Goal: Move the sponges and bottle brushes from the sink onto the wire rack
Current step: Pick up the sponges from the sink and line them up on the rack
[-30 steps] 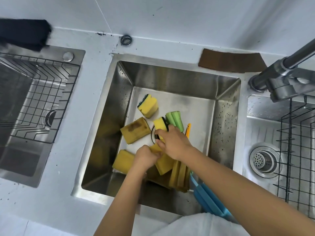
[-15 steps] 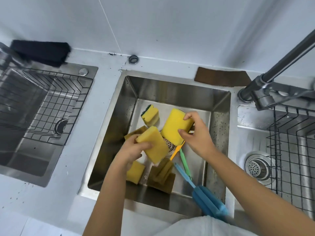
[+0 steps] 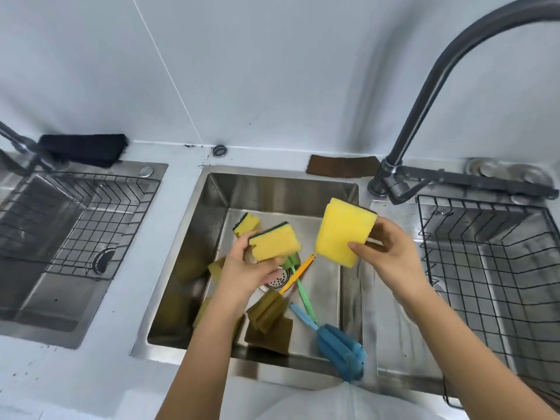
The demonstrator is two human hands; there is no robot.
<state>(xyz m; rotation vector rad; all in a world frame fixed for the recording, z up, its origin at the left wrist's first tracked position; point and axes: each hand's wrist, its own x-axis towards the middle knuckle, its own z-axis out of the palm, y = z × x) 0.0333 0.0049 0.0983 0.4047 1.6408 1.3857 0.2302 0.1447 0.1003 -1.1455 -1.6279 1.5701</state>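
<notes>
My left hand [image 3: 245, 269] grips a yellow sponge with a dark green scouring side [image 3: 274, 243] above the middle sink [image 3: 185, 262]. Over the sink's right rim, my right hand [image 3: 386, 253] holds a larger yellow sponge [image 3: 342, 230]. Down in the basin lie a small yellow-green sponge [image 3: 246, 223], brownish sponges [image 3: 268, 321], a green-handled brush [image 3: 301, 291], an orange-handled brush [image 3: 298, 272] and a blue bottle brush [image 3: 339, 347]. A black wire rack [image 3: 491, 262] sits in the right sink, just right of my right hand.
A tall grey faucet [image 3: 430, 95] arches over the right sink behind the rack. Another wire rack [image 3: 91, 225] sits in the left sink, with a black cloth [image 3: 83, 148] behind it. A brown pad [image 3: 342, 166] lies on the back ledge.
Both hands have risen out of the basin, each with a sponge. The right hand has carried its sponge rightward to the sink's right rim. The camera has tilted up.
</notes>
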